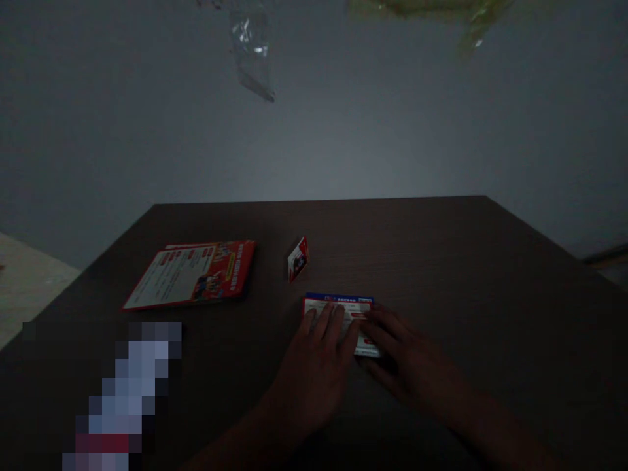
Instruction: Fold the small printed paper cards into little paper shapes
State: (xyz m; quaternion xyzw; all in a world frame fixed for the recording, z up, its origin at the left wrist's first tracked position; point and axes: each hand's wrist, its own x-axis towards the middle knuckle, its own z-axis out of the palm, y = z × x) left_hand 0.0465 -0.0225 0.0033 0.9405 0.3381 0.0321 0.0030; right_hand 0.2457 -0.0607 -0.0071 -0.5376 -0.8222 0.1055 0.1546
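Note:
A folded printed leaflet [343, 305], white with red labels and a blue strip along its far edge, lies on the dark table under both hands. My left hand [321, 356] rests flat on it, fingers spread across its left and middle part. At its right edge, my right hand [409, 356] touches the paper with fingers stretched out and slightly apart; its thumb is low beside the near corner. The hands cover much of the print.
On the left lies a stack of red and white leaflets [189, 275]. A small folded card [298, 260] stands on edge beyond the hands. A blurred-out pale object [130, 386] is at near left. The table [392, 242] meets a grey wall [343, 131] with clear plastic [252, 49] hanging on it.

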